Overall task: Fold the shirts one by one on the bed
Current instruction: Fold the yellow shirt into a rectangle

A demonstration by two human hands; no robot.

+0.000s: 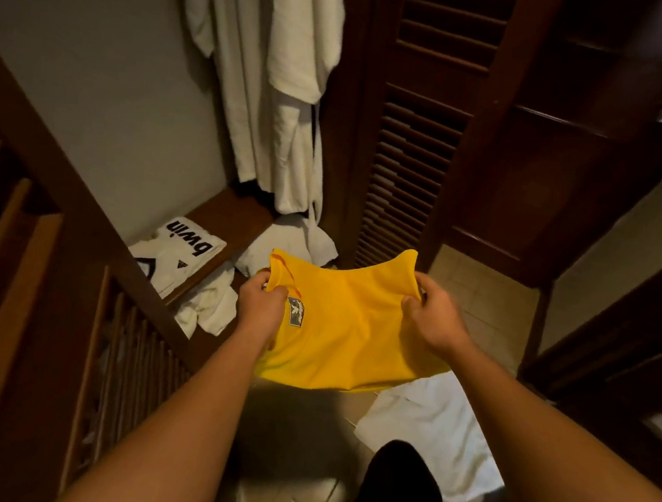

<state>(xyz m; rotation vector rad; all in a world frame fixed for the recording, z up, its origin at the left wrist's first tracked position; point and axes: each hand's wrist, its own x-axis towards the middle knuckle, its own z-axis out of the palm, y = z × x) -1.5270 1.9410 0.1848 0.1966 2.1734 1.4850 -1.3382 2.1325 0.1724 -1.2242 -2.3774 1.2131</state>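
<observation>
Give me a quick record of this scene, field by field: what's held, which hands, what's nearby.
held item: yellow shirt, stretched in the air
left hand: grips the shirt's left edge near the badge
right hand: grips the shirt's right edge
on the wooden shelf: folded white jersey
hanging behind: white bathrobes
on the tiled floor: white towel
bed: not in view

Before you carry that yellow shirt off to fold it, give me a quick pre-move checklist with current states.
1. Left hand grips yellow shirt: ok.
2. Right hand grips its other side: ok.
3. Shirt off the floor: ok, held in the air.
4. Bed in view for folding: not ok, none visible.
5. Path underfoot: not ok, white towel lies on the tiles.
6. Next shirt located: ok, white bwin shirt on the wooden ledge.
</observation>
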